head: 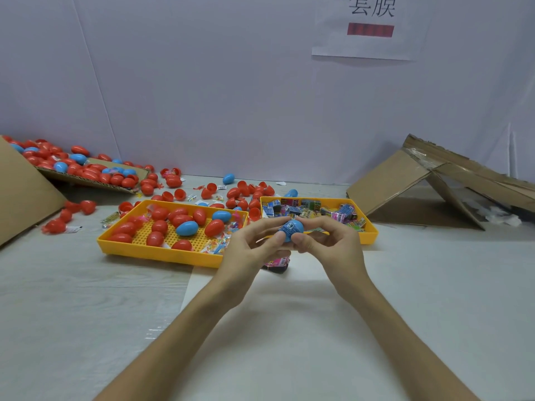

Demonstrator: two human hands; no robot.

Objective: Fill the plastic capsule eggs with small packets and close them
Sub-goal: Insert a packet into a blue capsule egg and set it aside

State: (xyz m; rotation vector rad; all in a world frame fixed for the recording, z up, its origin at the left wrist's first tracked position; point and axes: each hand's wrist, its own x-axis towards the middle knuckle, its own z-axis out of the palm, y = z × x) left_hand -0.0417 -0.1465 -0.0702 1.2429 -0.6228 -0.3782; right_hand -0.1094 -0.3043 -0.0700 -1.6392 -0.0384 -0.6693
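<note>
between hands, blue egg crosswise

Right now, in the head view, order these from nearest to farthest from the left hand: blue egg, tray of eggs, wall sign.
1. The blue egg, pinched by the left hand, centre.
2. The tray of eggs, just to its left.
3. The wall sign, far back, upper right.

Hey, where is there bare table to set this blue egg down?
Bare: the white sheet between the forearms; the table in front of the left yellow tray; the stretch front-right, between the right yellow tray and the cardboard flaps. Crowded: both trays and the loose eggs behind them.
</note>
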